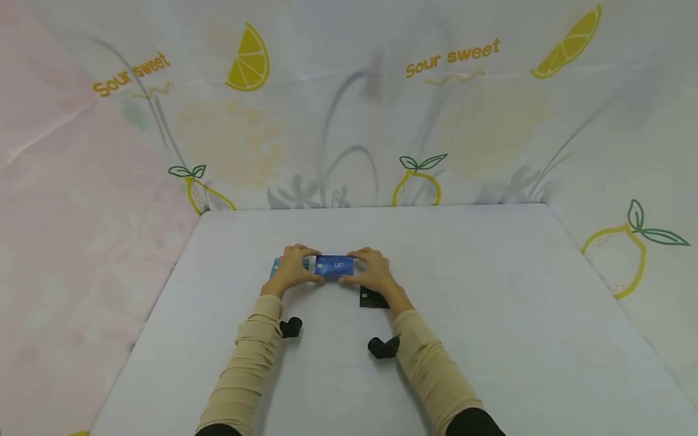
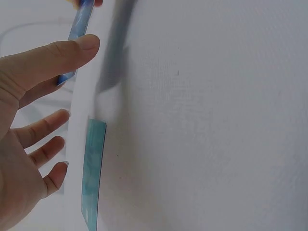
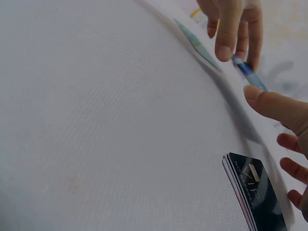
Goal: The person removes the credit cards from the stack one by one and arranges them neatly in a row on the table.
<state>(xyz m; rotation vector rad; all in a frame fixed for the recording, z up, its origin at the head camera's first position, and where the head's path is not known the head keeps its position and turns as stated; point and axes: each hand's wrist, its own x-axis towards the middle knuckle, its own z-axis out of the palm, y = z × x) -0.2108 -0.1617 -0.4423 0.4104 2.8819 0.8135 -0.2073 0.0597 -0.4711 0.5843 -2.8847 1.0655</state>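
Both hands hold a blue VIP card [image 1: 334, 266] between them, its printed face toward the head camera. My left hand [image 1: 292, 267] pinches the card's left end between thumb and index finger, the other fingers spread loose in the left wrist view. At the other end my right hand [image 1: 373, 270] pinches it the same way. In the right wrist view the card shows edge-on, raised over the table. Behind the left hand lies a teal card [image 2: 93, 168] on the tabletop. Under the right wrist sits a small stack of cards with a black VIP card [image 3: 255, 187] on top.
A white-covered table [image 1: 491, 290] spreads under both arms. Black wrist-worn pieces [image 1: 291, 327] stick out from the sleeves on the inner sides. A backdrop cloth [image 1: 349, 121] printed with lemons rises behind the table's far edge.
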